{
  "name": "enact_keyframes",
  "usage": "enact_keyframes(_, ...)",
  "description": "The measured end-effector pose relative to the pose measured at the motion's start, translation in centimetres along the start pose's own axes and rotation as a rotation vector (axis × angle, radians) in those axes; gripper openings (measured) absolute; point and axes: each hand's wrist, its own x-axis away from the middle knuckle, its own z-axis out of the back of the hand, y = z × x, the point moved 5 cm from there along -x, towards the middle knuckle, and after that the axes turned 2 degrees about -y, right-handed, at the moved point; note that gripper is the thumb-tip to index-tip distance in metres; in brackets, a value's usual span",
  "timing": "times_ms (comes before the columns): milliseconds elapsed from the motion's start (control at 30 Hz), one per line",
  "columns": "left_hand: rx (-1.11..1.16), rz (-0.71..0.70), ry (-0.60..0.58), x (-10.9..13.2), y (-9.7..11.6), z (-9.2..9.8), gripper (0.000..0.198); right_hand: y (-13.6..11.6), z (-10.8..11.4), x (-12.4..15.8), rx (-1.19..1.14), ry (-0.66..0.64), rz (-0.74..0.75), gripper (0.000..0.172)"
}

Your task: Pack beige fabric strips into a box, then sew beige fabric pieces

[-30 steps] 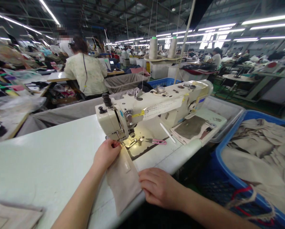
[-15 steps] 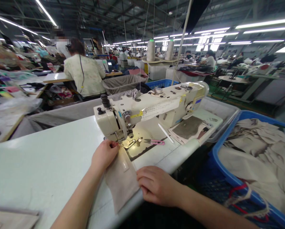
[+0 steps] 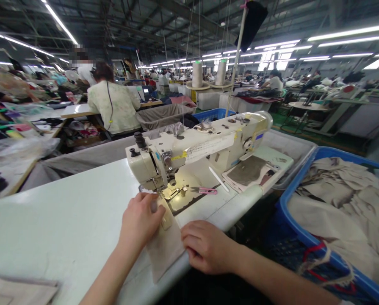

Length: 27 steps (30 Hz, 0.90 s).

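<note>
We hold a beige cloth panel [image 3: 165, 250] at the sewing machine [image 3: 189, 156].
Our left hand [image 3: 141, 222] grips it just below the presser foot [image 3: 157, 187], fingers [image 3: 153, 206] clenched; our right hand [image 3: 205, 248] rests open against its edge on the white tabletop [image 3: 56, 212].

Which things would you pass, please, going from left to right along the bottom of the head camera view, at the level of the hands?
folded beige fabric → left hand → beige fabric panel → right hand → blue plastic crate of beige cloth
</note>
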Motion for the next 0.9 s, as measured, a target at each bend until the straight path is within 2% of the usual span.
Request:
enact_keyframes(133,0.18,-0.082,0.027,-0.1,0.0,-0.6,0.034,0.1,0.2,0.0,-0.001,-0.024,0.004,0.008)
enact_keyframes(233,0.23,-0.253,-0.002,0.7,0.4,-1.5,0.032,0.3,0.8,-0.3,-0.056,-0.036,-0.006,0.003)
enact_keyframes(300,0.193,-0.356,0.014,1.7,0.8,-1.7,0.029,1.0,1.3,-0.8,-0.168,-0.018,-0.063,0.007)
enact_keyframes(367,0.146,-0.451,0.049,2.8,1.2,-1.6,0.027,2.7,1.9,-1.8,-0.307,0.072,-0.202,0.014)
enact_keyframes(500,0.11,-0.706,0.122,4.5,2.9,-0.6,0.023,7.9,2.3,-4.5,-0.518,0.379,-0.573,0.014)
enact_keyframes(567,0.078,-0.792,0.162,4.9,3.5,-0.2,0.021,10.1,1.9,-6.3,-0.594,0.457,-0.651,0.014)
enact_keyframes(700,-0.011,-0.736,0.208,4.6,3.0,-0.6,0.022,12.3,1.5,-9.0,-0.682,0.538,-0.592,0.009)
enact_keyframes(800,-0.011,-0.67,0.178,4.4,2.1,-1.4,0.026,12.7,1.6,-9.4,-0.69,0.574,-0.564,0.014)
enact_keyframes(900,-0.027,-0.667,0.155,4.5,1.6,-1.9,0.028,12.8,1.8,-9.3,-0.662,0.581,-0.542,0.014)
